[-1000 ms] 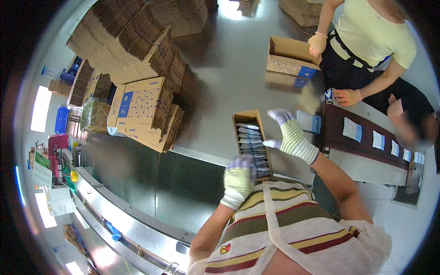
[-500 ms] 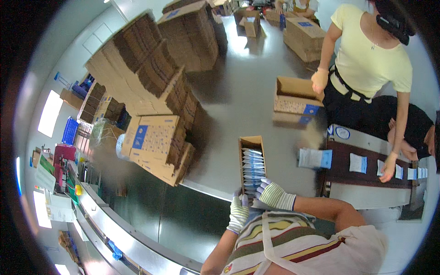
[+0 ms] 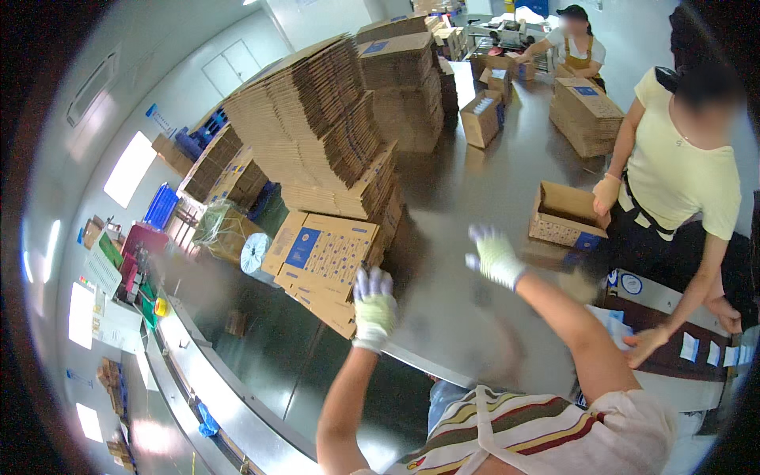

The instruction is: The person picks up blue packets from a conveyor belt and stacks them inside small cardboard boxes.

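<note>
My left hand [image 3: 373, 305], in a light knit glove, is raised with fingers spread and holds nothing. It hovers just right of a low stack of flattened cardboard boxes with blue print [image 3: 321, 257]. My right hand [image 3: 493, 255], also gloved and motion-blurred, is up over the grey table [image 3: 467, 206] with fingers apart and empty. To its right stands an open cardboard box [image 3: 564, 215], which a person in a yellow shirt [image 3: 677, 170] touches with a gloved hand.
Tall piles of flattened cartons [image 3: 317, 131] fill the left and back of the table. A dark conveyor with a metal rail [image 3: 237, 412] runs at lower left. A brown tray with white labels [image 3: 697, 348] lies at the right. Another worker [image 3: 576, 39] stands far back.
The narrow open box of packets I was at is no longer in view. Both my hands have lifted away, empty, and the view has tilted up toward the carton stacks.
</note>
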`<state>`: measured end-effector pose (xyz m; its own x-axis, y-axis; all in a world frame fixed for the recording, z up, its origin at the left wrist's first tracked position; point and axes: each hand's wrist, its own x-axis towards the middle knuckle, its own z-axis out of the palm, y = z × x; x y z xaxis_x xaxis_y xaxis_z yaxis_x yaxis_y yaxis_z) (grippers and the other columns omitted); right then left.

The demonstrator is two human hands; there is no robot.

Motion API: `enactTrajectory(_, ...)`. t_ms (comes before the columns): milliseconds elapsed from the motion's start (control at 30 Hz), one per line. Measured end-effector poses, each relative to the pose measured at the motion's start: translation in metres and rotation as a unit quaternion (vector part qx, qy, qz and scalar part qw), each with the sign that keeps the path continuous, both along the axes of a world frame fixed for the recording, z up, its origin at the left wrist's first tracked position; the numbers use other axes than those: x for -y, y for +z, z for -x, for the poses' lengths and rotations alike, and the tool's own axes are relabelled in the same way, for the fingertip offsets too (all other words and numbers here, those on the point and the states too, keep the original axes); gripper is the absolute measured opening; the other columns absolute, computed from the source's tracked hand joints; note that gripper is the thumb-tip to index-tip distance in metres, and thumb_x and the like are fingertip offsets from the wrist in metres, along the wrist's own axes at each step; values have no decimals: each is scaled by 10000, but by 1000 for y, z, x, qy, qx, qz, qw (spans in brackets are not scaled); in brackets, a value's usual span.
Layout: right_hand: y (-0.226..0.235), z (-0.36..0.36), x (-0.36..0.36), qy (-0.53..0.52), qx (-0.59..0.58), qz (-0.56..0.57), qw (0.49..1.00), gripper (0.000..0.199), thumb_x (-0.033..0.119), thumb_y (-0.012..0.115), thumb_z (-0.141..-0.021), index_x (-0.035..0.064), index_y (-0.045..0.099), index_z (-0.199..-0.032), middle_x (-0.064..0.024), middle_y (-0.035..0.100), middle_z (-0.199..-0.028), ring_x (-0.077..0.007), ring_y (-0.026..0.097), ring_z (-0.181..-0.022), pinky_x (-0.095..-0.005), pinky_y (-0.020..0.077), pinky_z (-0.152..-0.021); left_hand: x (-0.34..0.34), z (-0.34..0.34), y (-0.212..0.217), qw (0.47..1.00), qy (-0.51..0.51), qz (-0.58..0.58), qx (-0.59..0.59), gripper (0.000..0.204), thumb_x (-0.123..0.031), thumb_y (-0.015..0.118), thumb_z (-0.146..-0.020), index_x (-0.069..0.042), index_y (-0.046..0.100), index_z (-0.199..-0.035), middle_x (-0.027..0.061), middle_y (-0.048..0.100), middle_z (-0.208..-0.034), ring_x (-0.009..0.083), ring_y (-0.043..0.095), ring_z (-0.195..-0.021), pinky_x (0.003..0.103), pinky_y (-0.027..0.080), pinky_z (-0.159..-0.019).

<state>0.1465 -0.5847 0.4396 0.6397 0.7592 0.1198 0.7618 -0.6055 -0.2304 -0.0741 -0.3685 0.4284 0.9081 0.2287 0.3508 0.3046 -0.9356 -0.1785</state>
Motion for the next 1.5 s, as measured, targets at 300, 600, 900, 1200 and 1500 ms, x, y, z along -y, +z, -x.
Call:
enactTrajectory(300, -127, 170, 188, 32, -295, 46, 954, 625, 466, 562, -810, 11, 497, -1235, -240, 529, -1202, -388, 502, -1112, -432, 395, -951, -71, -129, 53, 952, 209, 92, -205, 674, -286, 648, -744, -251, 371, -1358, 185, 376, -1338, 371, 399, -1208, 481, 391, -937)
enactTrajectory(600, -124, 154, 207, -16, -283, 18, 959, 583, 461, 553, -827, 47, 513, -1236, -220, 584, -1097, -386, 548, -1025, -418, 428, -910, -36, -60, 26, 990, 127, -28, -61, 389, -220, 619, -764, -150, 514, -1132, 100, 556, -1002, 295, 577, -910, 401, 503, -731)
enactTrajectory(900, -55, 90, 151, -58, -320, -404, 855, 482, 225, 563, -890, -16, 421, -1283, -189, 497, -1270, -286, 482, -1182, -384, 440, -954, 123, 115, 187, 915, -125, 214, 318, 281, -25, 487, -864, -10, 485, -1145, 166, 602, -968, 318, 600, -848, 389, 474, -786)
enactTrajectory(1200, -5, 87, 172, -36, -510, -551, 660, 344, 335, 608, -862, 0, 658, -928, -80, 664, -840, -167, 619, -791, -304, 493, -767, 130, 103, 57, 773, -59, 568, 276, 254, -168, 505, -929, -30, 485, -1142, 114, 574, -1027, 191, 527, -948, 330, 416, -874)
enactTrajectory(1500, -10, 138, 174, -37, -428, -402, 809, 261, 142, 627, -845, 18, 638, -1074, -93, 675, -991, -148, 625, -904, -296, 491, -839, 131, 86, -23, 690, 143, 640, 306, 556, -327, 705, -801, -91, 385, -1190, 132, 558, -1027, 209, 533, -929, 333, 443, -849)
